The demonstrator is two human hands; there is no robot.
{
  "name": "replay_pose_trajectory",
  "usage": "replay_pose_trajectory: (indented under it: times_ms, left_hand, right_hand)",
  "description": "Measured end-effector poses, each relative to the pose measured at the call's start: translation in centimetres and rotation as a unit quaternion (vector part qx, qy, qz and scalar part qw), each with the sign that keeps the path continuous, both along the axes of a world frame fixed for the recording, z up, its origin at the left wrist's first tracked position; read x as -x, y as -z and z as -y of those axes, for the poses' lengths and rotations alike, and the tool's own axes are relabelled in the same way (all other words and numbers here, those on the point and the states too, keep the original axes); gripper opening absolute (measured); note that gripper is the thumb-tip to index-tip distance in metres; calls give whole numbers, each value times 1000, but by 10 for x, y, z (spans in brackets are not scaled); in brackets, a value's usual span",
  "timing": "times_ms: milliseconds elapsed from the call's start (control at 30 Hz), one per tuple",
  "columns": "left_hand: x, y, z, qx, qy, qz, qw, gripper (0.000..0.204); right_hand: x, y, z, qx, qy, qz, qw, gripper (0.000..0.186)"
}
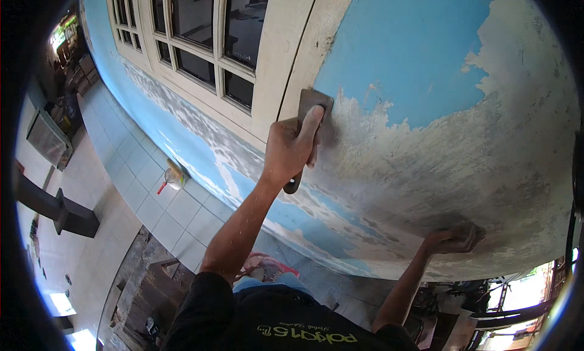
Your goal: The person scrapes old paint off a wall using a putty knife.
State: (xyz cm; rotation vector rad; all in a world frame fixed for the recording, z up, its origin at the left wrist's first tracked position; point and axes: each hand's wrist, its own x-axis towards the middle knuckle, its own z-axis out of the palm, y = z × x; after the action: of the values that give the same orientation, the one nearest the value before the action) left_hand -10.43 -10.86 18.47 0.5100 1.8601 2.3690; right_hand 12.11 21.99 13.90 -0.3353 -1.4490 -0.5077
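Note:
My left hand is closed round a putty knife, with the thumb pressed along its wide, flat blade. The knife's dark handle end sticks out below my palm. Its blade lies against the wall, right beside the cream window frame. There the blue paint ends in a ragged edge, and rough grey and whitish surface shows. Lower and to the right, my right hand is closed with curled fingers close to the scraped wall; whether anything is inside it is hidden.
A paned window fills the upper left of the wall. On the tiled ledge at left stands a clear container with a red-handled tool by it. Further left is a dark post. Dark clutter lies at lower right.

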Motion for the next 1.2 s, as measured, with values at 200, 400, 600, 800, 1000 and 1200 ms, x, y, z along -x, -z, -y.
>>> replay_pose_trajectory:
  times_ms: [200,400,600,800,1000,1200]
  left_hand:
    - [-4,36,0,-4,-5,-11,1000,53]
    - [1,12,1,8,5,-6,1000,54]
    - [7,12,1,11,-8,-26,1000,57]
    - [0,40,1,40,-4,5,999,58]
    - [10,1,4,35,-3,-15,999,53]
    - [-1,35,-1,21,-1,4,1000,50]
  right_hand:
    - [9,-2,6,-12,22,22,999,41]
    - [0,-2,0,7,28,17,999,39]
    - [5,-3,5,-20,7,26,999,42]
    - [5,4,-2,14,11,4,1000,37]
    - [3,-2,5,-3,11,15,1000,36]
    - [5,4,-1,47,0,0,999,36]
